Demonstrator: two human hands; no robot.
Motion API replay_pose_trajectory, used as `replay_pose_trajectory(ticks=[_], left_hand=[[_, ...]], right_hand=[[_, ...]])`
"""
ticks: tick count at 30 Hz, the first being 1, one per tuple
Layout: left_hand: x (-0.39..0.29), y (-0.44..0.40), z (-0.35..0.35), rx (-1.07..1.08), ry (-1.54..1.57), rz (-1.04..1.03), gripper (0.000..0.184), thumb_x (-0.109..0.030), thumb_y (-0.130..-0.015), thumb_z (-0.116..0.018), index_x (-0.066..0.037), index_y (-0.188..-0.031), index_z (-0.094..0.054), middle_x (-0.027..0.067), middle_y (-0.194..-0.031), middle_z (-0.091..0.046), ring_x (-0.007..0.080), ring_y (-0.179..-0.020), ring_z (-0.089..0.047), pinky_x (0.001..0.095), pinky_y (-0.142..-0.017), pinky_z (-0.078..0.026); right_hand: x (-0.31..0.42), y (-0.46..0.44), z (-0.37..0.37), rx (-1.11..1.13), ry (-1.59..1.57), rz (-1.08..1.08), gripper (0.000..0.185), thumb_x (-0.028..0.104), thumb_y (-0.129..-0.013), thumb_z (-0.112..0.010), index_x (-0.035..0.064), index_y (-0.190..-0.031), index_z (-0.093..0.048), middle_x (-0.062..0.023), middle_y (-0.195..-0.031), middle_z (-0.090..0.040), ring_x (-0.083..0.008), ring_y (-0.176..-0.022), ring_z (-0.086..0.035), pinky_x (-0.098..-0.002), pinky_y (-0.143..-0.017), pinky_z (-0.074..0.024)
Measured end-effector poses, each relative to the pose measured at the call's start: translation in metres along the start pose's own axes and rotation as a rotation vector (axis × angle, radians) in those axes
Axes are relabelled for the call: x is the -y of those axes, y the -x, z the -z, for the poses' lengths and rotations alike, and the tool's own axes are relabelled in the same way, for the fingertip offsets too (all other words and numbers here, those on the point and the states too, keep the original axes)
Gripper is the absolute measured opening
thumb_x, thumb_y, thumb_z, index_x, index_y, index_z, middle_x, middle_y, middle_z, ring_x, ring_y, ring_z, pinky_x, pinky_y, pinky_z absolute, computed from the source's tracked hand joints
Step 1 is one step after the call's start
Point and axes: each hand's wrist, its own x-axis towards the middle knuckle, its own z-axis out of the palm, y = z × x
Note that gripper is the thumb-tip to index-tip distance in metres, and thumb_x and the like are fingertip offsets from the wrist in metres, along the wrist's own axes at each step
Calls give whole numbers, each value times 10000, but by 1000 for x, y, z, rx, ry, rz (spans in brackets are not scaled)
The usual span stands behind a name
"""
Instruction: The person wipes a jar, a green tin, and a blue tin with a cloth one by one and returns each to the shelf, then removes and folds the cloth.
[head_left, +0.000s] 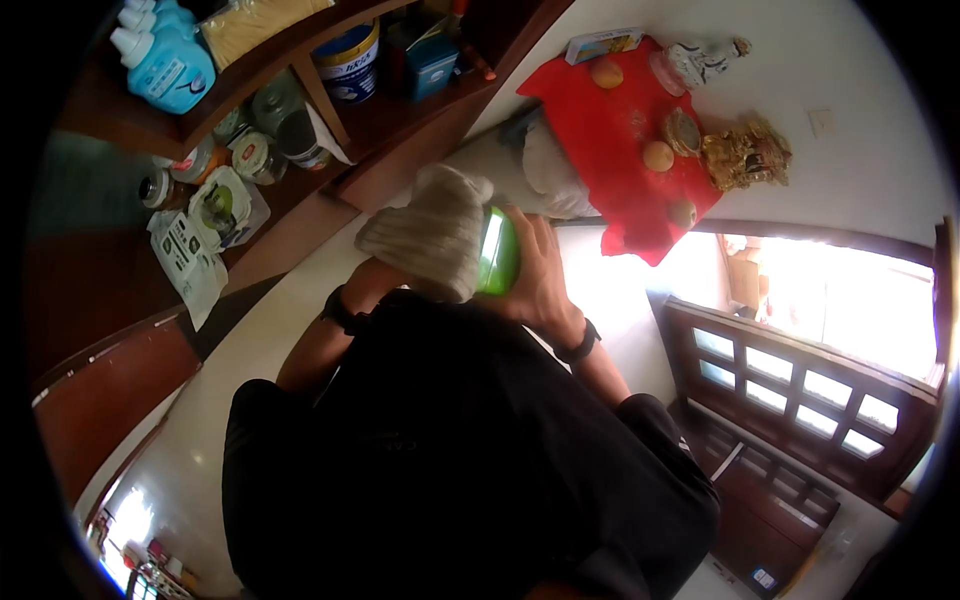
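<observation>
A pale striped cloth point(430, 235) is bunched over my left hand point(372, 286), whose fingers are mostly hidden under it; the hand grips the cloth. Against the cloth's right side sits a shiny green rounded object point(498, 252). My right hand point(545, 272) is wrapped round the right side of this object, thumb and fingers curved about it. Both hands are close together in front of my chest, and a dark band is on each wrist.
Wooden shelves at the upper left hold blue bottles point(172, 72), jars point(257, 158) and a blue-and-white tub point(347, 62). A red cloth point(620, 140) with fruit and figurines lies at the upper right. A dark-framed door with glass panes point(790, 385) stands at the right.
</observation>
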Motion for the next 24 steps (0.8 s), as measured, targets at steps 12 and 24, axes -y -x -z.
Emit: replay_pose_trajectory(ticks=[12,24], left_hand=[[38,1,41,-159,839,332,464,-322,-1041,-513,-59,-1420,-460,60,-1406,-521,147,-1273,-515,302,-1080,-414],[73,-44,106,-553,1656,321,476,-293,-1056,-488,-52,-1457,-401,70,-1431,-489,168,-1279,-506,311,-1081,-416]], right_hand=[[-10,0,42,61,-762,-239,969,289,-515,-888,-42,-1338,-497,-150,-1238,-591,-278,-1144,-579,-371,-988,-445],[-34,24,26,-388,-1529,-325,650,412,-838,-652,-15,-1314,-540,-169,-1191,-651,-312,-1062,-649,-423,-908,-533]])
